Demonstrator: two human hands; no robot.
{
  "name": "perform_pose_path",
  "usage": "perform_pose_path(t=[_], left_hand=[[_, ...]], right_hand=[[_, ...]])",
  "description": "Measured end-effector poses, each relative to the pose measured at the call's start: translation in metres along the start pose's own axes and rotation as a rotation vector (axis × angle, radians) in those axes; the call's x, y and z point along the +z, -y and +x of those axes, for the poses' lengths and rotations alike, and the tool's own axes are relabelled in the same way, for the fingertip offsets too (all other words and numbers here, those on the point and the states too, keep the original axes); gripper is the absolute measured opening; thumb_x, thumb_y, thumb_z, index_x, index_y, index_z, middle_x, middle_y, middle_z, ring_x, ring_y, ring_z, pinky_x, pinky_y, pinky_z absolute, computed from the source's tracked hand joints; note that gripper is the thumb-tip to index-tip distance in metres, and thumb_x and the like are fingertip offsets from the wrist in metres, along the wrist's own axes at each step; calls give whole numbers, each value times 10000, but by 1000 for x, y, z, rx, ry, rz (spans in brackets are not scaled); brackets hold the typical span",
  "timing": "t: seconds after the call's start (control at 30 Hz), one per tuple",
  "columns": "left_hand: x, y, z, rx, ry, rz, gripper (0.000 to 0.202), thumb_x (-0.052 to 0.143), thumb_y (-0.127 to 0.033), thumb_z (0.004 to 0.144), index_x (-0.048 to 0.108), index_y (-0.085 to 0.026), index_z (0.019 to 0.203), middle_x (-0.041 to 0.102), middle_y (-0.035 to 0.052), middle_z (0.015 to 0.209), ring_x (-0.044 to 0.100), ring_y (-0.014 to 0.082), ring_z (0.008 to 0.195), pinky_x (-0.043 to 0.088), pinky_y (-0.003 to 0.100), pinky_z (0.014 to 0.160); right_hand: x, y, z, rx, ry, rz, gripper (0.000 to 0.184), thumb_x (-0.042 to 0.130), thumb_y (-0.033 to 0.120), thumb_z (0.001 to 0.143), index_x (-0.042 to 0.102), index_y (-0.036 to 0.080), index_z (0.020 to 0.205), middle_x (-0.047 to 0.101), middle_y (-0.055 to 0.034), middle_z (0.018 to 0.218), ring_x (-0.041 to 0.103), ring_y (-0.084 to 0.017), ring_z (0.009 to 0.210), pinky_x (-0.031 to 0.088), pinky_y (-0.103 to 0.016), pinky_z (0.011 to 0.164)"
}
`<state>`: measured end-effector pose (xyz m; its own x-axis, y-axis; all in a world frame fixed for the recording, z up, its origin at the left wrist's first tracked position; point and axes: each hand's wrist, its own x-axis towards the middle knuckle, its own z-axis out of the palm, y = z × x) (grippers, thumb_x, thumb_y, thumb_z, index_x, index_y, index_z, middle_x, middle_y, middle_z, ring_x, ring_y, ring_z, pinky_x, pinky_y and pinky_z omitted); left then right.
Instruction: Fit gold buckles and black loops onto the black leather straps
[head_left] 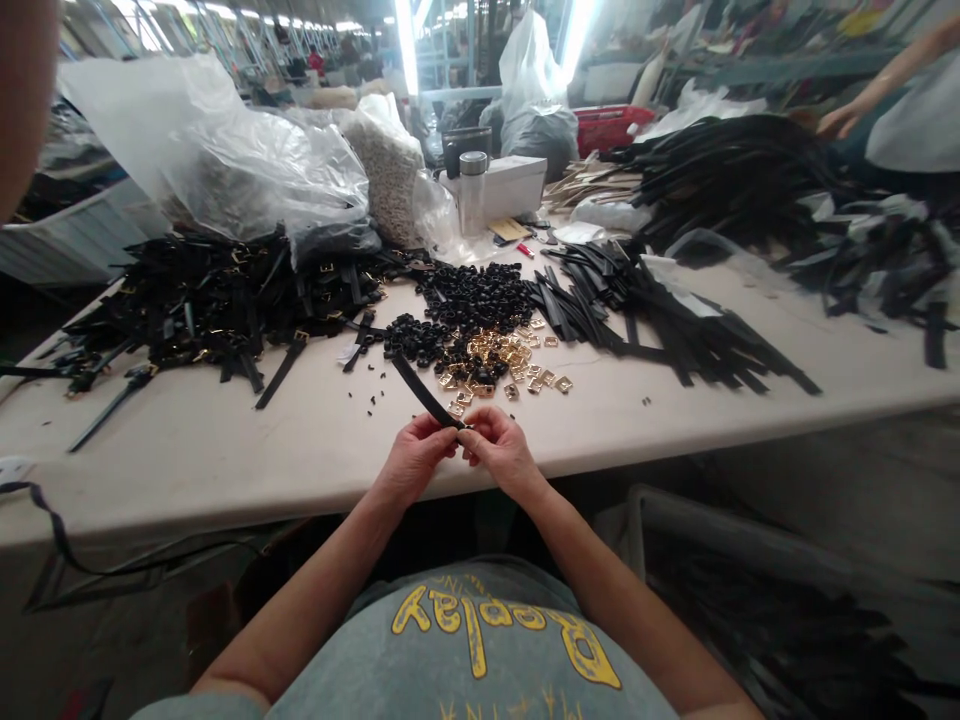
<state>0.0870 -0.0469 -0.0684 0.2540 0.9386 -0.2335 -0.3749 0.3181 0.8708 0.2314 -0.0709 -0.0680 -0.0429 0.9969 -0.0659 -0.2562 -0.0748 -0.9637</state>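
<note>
A short black strap [424,390] slants up and away from my fingers over the table's front edge. My left hand [416,455] pinches its near end. My right hand [496,448] is closed at the same end, thumb and fingers pressed together, with a small gold glint between the hands that looks like a buckle, mostly hidden. Just beyond lie loose gold buckles [499,350] and a heap of small black loops [476,295]. Straps with gold buckles on them [247,300] are piled to the left. Plain black straps [600,300] lie to the right.
Plastic bags [247,150], a clear bottle [472,195] and a white box [514,185] stand at the back. A co-worker's hand [840,120] is near long black strips [727,180] at far right. A bin [637,520] sits below the table edge.
</note>
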Motion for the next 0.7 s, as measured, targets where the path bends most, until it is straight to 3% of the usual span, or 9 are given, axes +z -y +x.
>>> perform_pose_path(t=[0.17, 0.4, 0.57, 0.7], left_hand=[[-11, -17, -2, 20, -51, 35, 252, 833, -302, 642, 728, -138, 803, 716, 33, 742, 600, 96, 606, 453, 208, 582], [-58, -58, -10, 199, -276, 59, 320, 832, -330, 631, 714, -150, 868, 723, 30, 796, 647, 113, 656, 498, 206, 598], [-95, -84, -12, 327, -469, 276, 401, 813, -357, 636, 696, -140, 952, 720, 29, 804, 650, 126, 656, 490, 201, 564], [-124, -98, -6, 296, -499, 572, 527, 796, -396, 613, 664, -136, 1052, 711, 24, 719, 631, 143, 578, 499, 237, 541]], right_hand=[[-1, 1, 0, 5, 42, -12, 423, 721, 504, 732, 556, 192, 966, 617, 50, 579, 584, -103, 499, 514, -235, 522], [-13, 8, 1, 27, 40, -9, 393, 691, 535, 750, 607, 181, 896, 624, 26, 589, 569, -101, 491, 504, -249, 518], [-50, 29, 13, -53, -60, -116, 371, 696, 525, 759, 627, 176, 864, 626, 6, 611, 564, -109, 517, 509, -256, 522], [-96, 49, 25, -100, -167, -258, 399, 719, 535, 731, 644, 166, 863, 634, -6, 630, 589, -125, 565, 520, -259, 543]])
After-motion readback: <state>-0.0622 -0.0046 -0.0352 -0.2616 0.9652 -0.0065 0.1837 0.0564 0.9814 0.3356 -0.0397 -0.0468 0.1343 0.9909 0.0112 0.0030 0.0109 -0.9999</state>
